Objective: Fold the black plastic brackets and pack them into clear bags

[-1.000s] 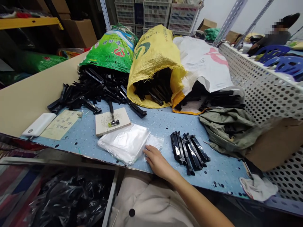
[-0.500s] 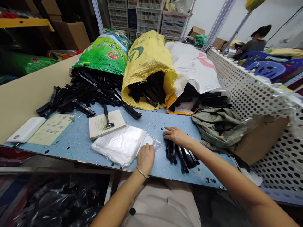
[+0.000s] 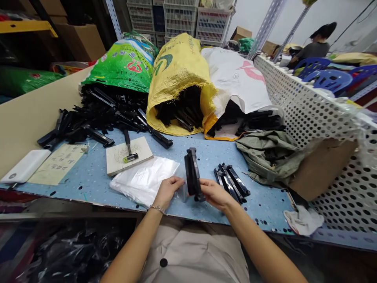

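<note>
My right hand grips a long black plastic part by its lower end and holds it up above the blue table. My left hand pinches a small clear plastic bag right beside that part, at the edge of a stack of clear bags. A few more black parts lie just right of my right hand.
A small hammer rests on a pale board. Green, yellow and white sacks spill black parts at the back. An olive cloth, cardboard box and perforated metal wall are right. A power bank and paper note lie left.
My right hand went to the pile of black parts, picked one up and brought it left toward the bag. My left hand came in and took hold of the clear bag.
</note>
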{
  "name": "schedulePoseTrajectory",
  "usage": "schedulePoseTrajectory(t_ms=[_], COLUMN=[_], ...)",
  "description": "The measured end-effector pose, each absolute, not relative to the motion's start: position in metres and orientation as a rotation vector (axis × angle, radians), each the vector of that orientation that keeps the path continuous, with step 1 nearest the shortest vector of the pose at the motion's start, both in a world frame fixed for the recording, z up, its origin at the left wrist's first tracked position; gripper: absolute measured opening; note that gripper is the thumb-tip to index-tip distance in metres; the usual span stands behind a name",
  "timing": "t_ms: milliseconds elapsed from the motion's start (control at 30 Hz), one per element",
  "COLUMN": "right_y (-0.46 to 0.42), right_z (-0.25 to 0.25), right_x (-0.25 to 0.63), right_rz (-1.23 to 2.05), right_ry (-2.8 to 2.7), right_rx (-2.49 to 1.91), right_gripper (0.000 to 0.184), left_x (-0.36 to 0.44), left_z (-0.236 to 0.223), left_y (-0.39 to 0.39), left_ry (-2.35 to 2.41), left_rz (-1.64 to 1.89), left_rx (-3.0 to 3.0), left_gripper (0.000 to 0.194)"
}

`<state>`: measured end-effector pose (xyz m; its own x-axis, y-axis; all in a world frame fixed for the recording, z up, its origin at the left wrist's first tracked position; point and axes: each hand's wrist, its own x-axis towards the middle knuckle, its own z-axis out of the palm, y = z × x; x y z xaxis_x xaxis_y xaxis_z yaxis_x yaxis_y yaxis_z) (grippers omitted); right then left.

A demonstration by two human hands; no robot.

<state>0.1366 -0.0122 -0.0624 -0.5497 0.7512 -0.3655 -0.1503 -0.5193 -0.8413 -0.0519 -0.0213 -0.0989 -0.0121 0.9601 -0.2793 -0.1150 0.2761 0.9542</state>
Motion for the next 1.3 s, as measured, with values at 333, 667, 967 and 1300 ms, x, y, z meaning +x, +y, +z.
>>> schedulePoseTrajectory(t_ms=[333, 667, 967, 1300], right_y=[-0.014, -0.027, -0.035, -0.016], right_z=[-0.086, -0.089, -0.061, -0.091], right_x=[0.117, 0.136, 0.14, 0.126], right_rz=[2.165, 2.103, 2.014, 2.111], right_ry=[-0.745, -0.611, -0.714, -0.525], right_rx=[-0.929, -1.058, -0.958, -0.926], right_gripper=[0.03, 0.024, 0.028, 0.026], left_x=[-0.057, -0.058, -0.046, -0.057], left_z=[-0.099, -0.095, -0.099, -0.099], left_y=[-0.021, -0.026, -0.025, -0.029], left_ry=[1.154, 1.083, 1.153, 1.136], left_rz=[1.161, 1.21, 1.32, 1.299], left_rx=[0.671, 0.549, 0.603, 0.779], left_gripper=[0.04, 0.035, 0.04, 0.033])
